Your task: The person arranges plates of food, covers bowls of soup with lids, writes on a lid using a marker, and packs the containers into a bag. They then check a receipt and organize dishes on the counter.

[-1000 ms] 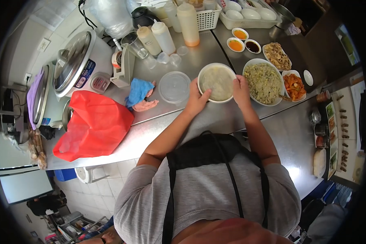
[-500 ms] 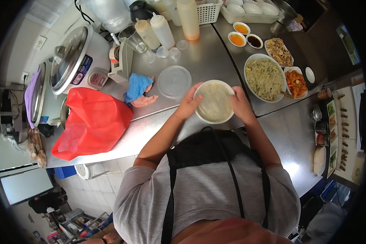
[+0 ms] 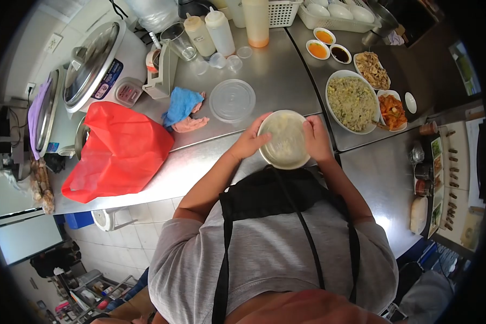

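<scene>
A round white bowl (image 3: 284,140) with pale, cloudy contents is held between both hands at the counter's near edge, close to the black apron. My left hand (image 3: 250,139) grips its left side, thumb on the rim. On the right side my right hand (image 3: 317,138) grips it the same way, thumb over the rim. A clear round lid (image 3: 232,101) lies on the steel counter beyond my left hand. To the right of my right hand stands a large white bowl of fried rice (image 3: 352,102).
A red bag (image 3: 119,154) and a blue cloth (image 3: 182,106) lie at left, near a rice cooker (image 3: 100,70). Squeeze bottles (image 3: 220,33) stand behind. At right are sauce dishes (image 3: 318,50), a meat dish (image 3: 372,71) and a kimchi dish (image 3: 392,111).
Both hands have brought the bowl back from beside the lid and rice bowl toward my body, keeping hold of it. The view has shifted slightly.
</scene>
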Demonstrator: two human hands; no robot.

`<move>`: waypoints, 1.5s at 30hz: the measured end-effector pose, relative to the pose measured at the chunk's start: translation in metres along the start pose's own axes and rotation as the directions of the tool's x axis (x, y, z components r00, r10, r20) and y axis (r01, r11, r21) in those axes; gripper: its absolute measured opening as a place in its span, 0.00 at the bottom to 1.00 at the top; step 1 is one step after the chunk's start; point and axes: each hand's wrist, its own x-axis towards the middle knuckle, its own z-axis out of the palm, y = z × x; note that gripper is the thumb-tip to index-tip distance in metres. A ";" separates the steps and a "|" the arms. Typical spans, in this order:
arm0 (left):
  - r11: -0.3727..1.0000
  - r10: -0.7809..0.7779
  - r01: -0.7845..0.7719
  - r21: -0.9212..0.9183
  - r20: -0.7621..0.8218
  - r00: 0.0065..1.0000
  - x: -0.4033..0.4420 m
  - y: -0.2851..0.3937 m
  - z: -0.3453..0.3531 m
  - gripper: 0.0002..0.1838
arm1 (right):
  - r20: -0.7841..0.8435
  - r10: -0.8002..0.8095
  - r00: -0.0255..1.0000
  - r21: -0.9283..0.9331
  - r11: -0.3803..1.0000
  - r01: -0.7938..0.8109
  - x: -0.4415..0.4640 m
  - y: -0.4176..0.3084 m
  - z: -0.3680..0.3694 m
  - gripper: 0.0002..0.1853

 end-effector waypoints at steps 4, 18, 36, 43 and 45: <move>0.997 -0.053 0.050 -0.056 -0.051 0.997 0.014 0.002 0.001 0.25 | -0.012 -0.017 1.000 0.000 1.000 0.017 0.017 -0.009 -0.001 0.09; 0.980 -0.183 0.166 0.110 0.169 0.969 0.049 0.005 -0.013 0.25 | 0.116 -0.022 0.993 -0.043 0.999 0.027 0.017 -0.012 -0.009 0.09; 0.984 -0.036 0.070 0.165 -0.201 0.979 0.028 0.001 0.004 0.16 | 0.108 0.047 0.993 0.013 0.999 -0.049 0.017 0.000 -0.004 0.09; 0.988 0.001 0.037 0.152 -0.241 0.971 0.010 0.003 0.010 0.14 | 0.064 -0.247 0.967 -0.247 0.935 0.255 0.020 -0.023 0.001 0.07; 0.980 -0.011 0.049 0.192 -0.193 0.981 0.013 0.000 0.008 0.14 | 0.152 -0.307 0.940 -0.264 0.904 0.338 0.027 -0.034 0.000 0.06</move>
